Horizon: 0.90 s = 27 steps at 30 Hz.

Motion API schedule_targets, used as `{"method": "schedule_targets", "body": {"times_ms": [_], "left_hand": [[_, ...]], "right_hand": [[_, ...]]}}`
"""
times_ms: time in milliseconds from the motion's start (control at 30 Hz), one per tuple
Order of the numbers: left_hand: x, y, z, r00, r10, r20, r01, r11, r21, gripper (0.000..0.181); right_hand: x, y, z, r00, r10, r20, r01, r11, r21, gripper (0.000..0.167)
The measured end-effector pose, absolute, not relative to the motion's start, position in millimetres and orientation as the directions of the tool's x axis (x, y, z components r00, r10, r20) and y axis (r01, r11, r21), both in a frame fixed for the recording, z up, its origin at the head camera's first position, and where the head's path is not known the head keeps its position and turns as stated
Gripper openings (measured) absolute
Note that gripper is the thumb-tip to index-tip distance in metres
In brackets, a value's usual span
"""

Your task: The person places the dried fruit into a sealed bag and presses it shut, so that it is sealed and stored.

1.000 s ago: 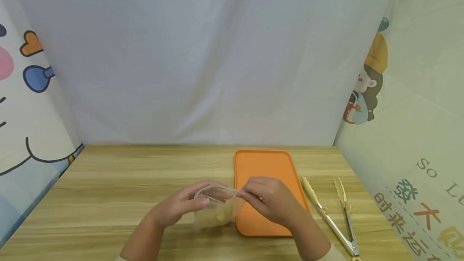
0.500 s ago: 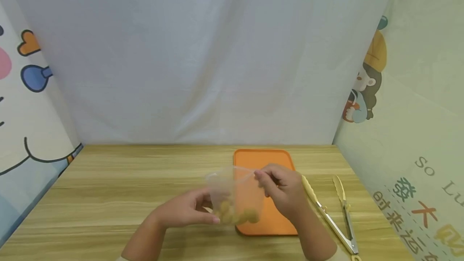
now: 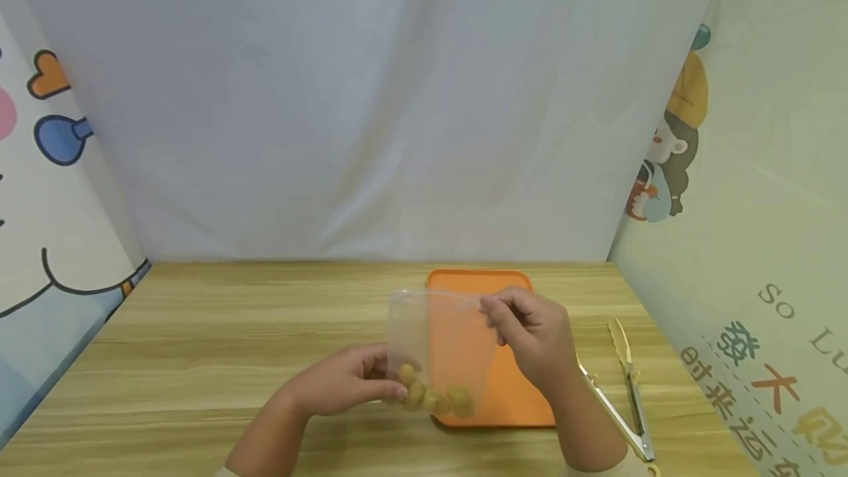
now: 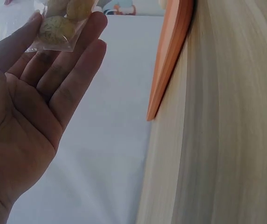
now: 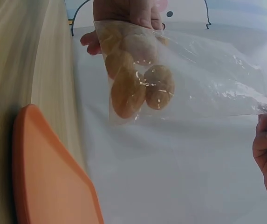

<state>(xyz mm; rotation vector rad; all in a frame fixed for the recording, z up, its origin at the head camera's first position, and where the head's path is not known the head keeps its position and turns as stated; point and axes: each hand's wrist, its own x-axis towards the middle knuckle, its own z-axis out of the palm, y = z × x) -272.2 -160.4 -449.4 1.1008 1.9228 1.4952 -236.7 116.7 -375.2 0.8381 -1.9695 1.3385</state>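
Observation:
A clear plastic zip bag (image 3: 457, 341) is held upright above the table, with several small round yellowish-brown pieces (image 3: 415, 393) at its bottom. In the right wrist view these pieces (image 5: 127, 92) look smooth and oval, but their kind is unclear. My left hand (image 3: 334, 383) pinches the lower left of the bag between thumb and fingers; the left wrist view has the bag's corner (image 4: 61, 45) in front of those fingers. The upper right corner of the bag is pinched by my right hand (image 3: 538, 333), just below the zip strip. The bag's top looks closed or nearly so.
Behind and below the bag lies an orange tray (image 3: 520, 392) on the wood-grain table (image 3: 252, 315). To its right rest metal tongs (image 3: 636, 400) with cream tips, partly hidden by my right forearm. A pale cloth (image 3: 278, 109) hangs at the table's far edge.
My right hand has moved right and up along with the bag's top corner. My left hand has shifted down to the bag's lower side. The bag now hangs stretched and upright, facing me.

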Motion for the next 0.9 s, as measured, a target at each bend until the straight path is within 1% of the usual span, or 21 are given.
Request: {"method": "schedule_targets", "body": {"times_ms": [100,267,333,400,467,567,633,733,800,900], "left_hand": [[-275,-161,-448,-0.567,0.816,0.11,0.312,0.089,0.946,0.031],[-277,-163,-448,-0.565,0.818,0.106,0.307,0.089,0.948,0.031],[-278,-164,-449,-0.561,0.82,0.112,0.307,0.081,0.948,0.031],[-280,-164,-448,-0.551,0.826,0.119,0.305,0.067,0.95,0.031],[-281,-165,-447,-0.547,0.828,0.125,0.305,0.059,0.95,0.032],[-280,-166,-441,-0.562,0.815,0.138,0.313,0.056,0.948,0.037],[-279,-167,-436,-0.583,0.793,0.178,0.342,0.041,0.939,0.04],[-277,-169,-427,-0.603,0.741,0.296,0.408,-0.033,0.912,0.041],[-276,-169,-423,-0.604,0.694,0.392,0.463,-0.096,0.881,0.04],[-275,-168,-419,-0.605,0.614,0.506,0.535,-0.158,0.83,0.035]], "right_hand": [[-238,118,-374,-0.611,-0.164,0.774,-0.78,0.289,-0.555,0.023],[-239,119,-373,-0.632,-0.164,0.758,-0.768,0.269,-0.582,0.024],[-239,117,-372,-0.629,-0.172,0.759,-0.772,0.259,-0.581,0.025],[-238,116,-372,-0.606,-0.183,0.774,-0.79,0.249,-0.56,0.025],[-238,114,-372,-0.571,-0.194,0.797,-0.816,0.239,-0.527,0.025],[-239,112,-373,-0.513,-0.212,0.832,-0.852,0.247,-0.462,0.021],[-239,111,-373,-0.48,-0.231,0.846,-0.868,0.265,-0.42,0.018],[-240,108,-373,-0.455,-0.263,0.851,-0.879,0.285,-0.382,0.015],[-239,107,-372,-0.455,-0.281,0.845,-0.879,0.291,-0.377,0.016],[-238,105,-372,-0.476,-0.299,0.827,-0.873,0.272,-0.404,0.019]]}}
